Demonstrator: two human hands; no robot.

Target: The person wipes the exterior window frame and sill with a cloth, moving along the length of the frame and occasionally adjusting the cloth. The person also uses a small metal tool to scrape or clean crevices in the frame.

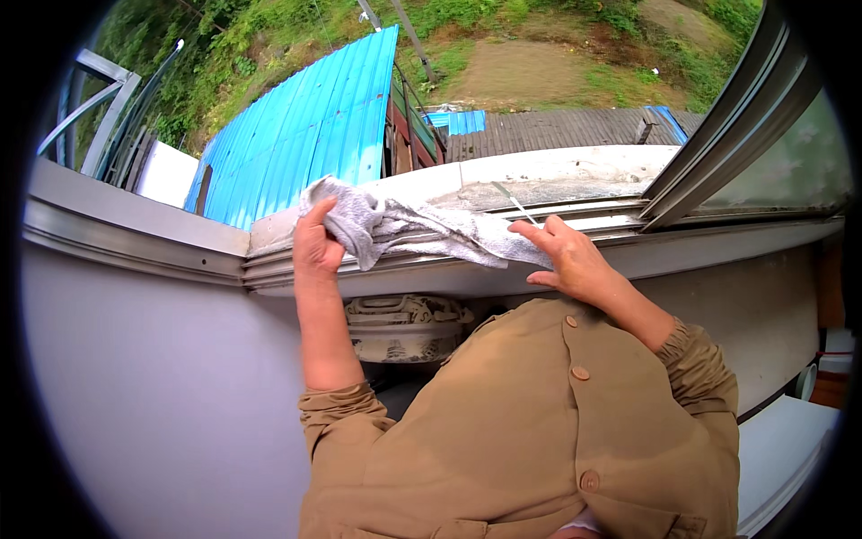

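My left hand (316, 236) grips the bunched end of a grey-white terry towel (444, 232). The towel stretches rightward, loosely twisted, over the sliding-window track (606, 219). At its other end is my right hand (572, 259), with the towel's edge between the spread thumb and forefinger. A thin tool with a narrow flat blade (513, 201) juts from the fingers of this hand toward the outer sill. Its handle is hidden, and how firmly the right hand holds the towel is unclear.
A dirty white outer sill (566, 168) lies beyond the track. On the right stands a metal-framed window sash (727, 128); a metal jamb (135, 222) bounds the left. Beneath the inner ledge sits a worn, lidded container (404, 330). Outside is a blue corrugated roof (303, 121).
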